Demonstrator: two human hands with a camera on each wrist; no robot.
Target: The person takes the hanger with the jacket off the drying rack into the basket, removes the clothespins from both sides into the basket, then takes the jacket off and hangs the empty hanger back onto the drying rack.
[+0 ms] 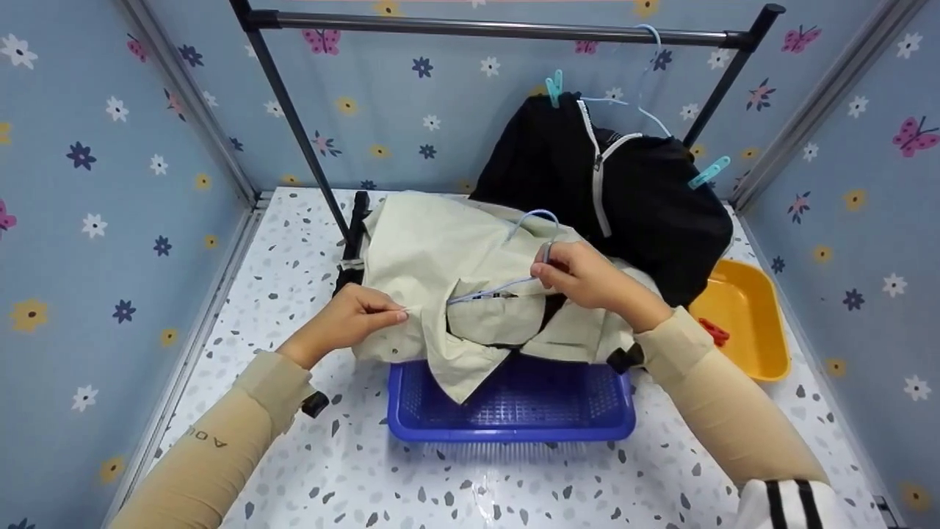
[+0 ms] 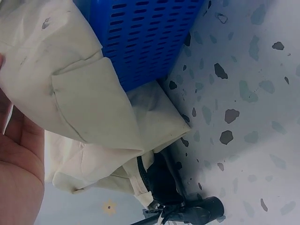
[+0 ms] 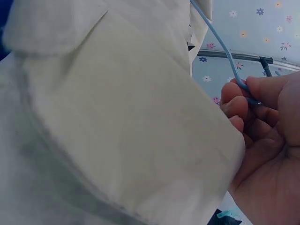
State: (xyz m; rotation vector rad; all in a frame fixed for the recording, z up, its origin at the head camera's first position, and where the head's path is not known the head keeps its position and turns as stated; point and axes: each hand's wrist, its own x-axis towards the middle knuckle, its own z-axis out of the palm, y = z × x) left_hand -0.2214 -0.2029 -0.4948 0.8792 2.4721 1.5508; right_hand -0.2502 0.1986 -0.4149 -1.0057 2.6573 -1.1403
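A pale beige jacket [image 1: 433, 250] lies spread over a blue basket [image 1: 510, 433], its collar toward me. My left hand [image 1: 360, 316] pinches the jacket's edge between thumb and fingers, left of the collar. In the left wrist view the jacket cloth [image 2: 98, 103] hangs beside that palm [image 2: 21, 164]. My right hand [image 1: 580, 275] grips a light blue wire hanger [image 1: 540, 213] near its hook, with one arm of the hanger running left into the collar. In the right wrist view the hanger wire [image 3: 225, 47] passes between thumb and fingers; the rest is hidden inside the jacket.
Behind stands a dark metal rack [image 1: 499, 29]. From its bar hangs a black jacket [image 1: 661, 213] on a blue hanger, with turquoise clips [image 1: 554, 88] at its shoulders. At right on the speckled floor sits a yellow tray [image 1: 756, 316] holding a red clip [image 1: 714, 332]. Patterned walls enclose three sides.
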